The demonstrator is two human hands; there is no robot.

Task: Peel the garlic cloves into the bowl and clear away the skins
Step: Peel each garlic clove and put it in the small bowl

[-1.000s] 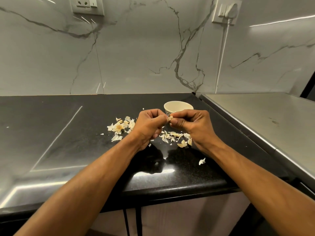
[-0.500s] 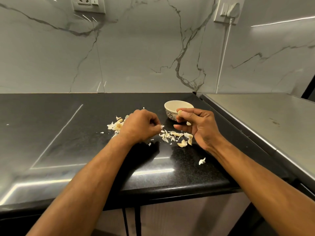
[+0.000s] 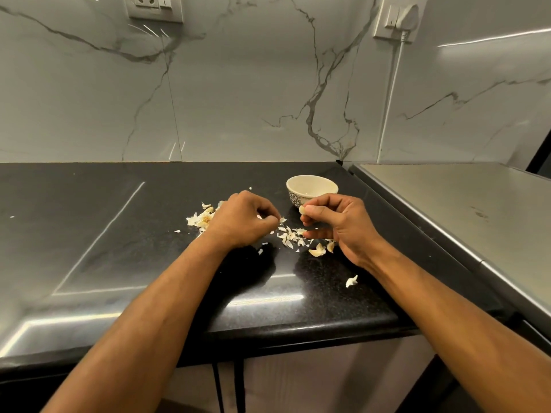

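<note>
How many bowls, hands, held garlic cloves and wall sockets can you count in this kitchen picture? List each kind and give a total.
Bowls: 1, the cream bowl
Hands: 2, left hand and right hand
Held garlic cloves: 1, the garlic clove pinched in the right hand
Wall sockets: 2, left socket and right socket
Total: 6

- In front of you lies a black, speckled countertop (image 3: pixel 89 234), glossy enough to throw back streaks of light.
- Behind it you see a white marble-look wall (image 3: pixel 238 93) with grey veins.
- At the top left you find a wall socket (image 3: pixel 153 7), cut off by the frame edge.
- At the top right you see a second socket with a white plug (image 3: pixel 399 17) in it; its white cable (image 3: pixel 390 96) runs down the wall.
- To your right a steel-grey surface (image 3: pixel 465 210) sits just beside the countertop.
</note>
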